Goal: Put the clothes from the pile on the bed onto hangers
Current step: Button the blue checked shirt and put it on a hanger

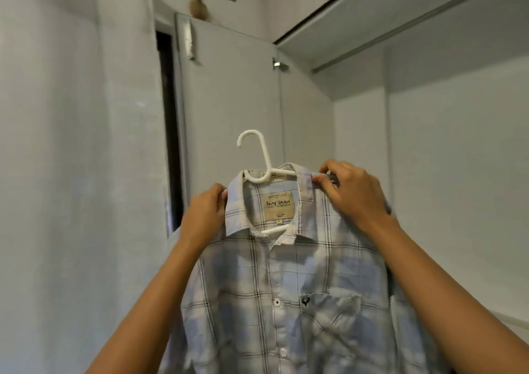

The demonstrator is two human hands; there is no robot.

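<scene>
- Here we have the plaid shirt (286, 302), pale blue and white with thin dark lines. It is held up in the air in front of an open wardrobe, its front towards us and the collar on top.
- A white plastic hanger (259, 156) sits inside the neck. Its hook rises clear above the collar and curls to the left, and a piece of its bar shows under the beige label (278, 204) reading "Being Unique".
- The left grip (204, 216) pinches the left edge of the collar, thumb and fingers curled onto the cloth.
- The right grip (353, 193) grasps the shoulder just beside the collar on the right, fingers curled over the fabric.
- Lower down we spot a white button (277, 302) on the placket and a chest pocket (332, 313) with a small dark emblem at its corner.
- Behind the shirt stands the pale wardrobe door (229, 87), swung open, with a metal hinge (279, 64) near its upper corner.
- To the right we look into the white wardrobe interior (443, 159), with a shelf (400, 30) running across the top.
- On the left is a plain pale wall (71, 144), with a dark gap between it and the door.
</scene>
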